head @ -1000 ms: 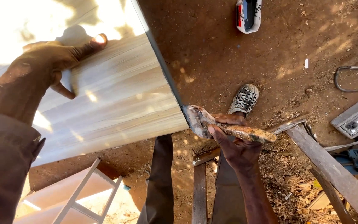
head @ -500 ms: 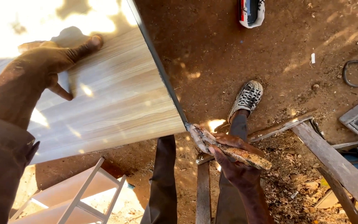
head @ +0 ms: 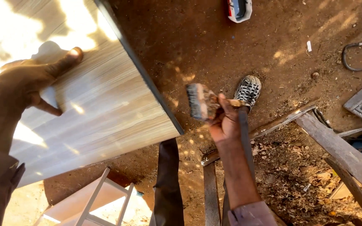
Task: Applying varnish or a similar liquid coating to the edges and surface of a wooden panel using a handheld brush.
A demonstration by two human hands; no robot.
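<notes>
Panel [head: 105,113], wood-grain laminate, dark edge band; held tilted over dirt ground, brush [head: 200,101] just off its lower right corner.

Left hand [head: 26,90]: laid flat on the panel face, fingers spread, steadying, not clasped around anything. Right hand [head: 225,121]: closed round the brush handle, bristles turned toward the panel's edge, not touching it. Progress: face looks clean and streak-free where sunlight allows; whether the edge has any coating cannot be told, so edge work judged barely started or pending. Nearby: shoe [head: 248,90], wooden trestle [head: 336,146], white frame [head: 93,201] below, cable [head: 359,56], sawdust litter.
</notes>
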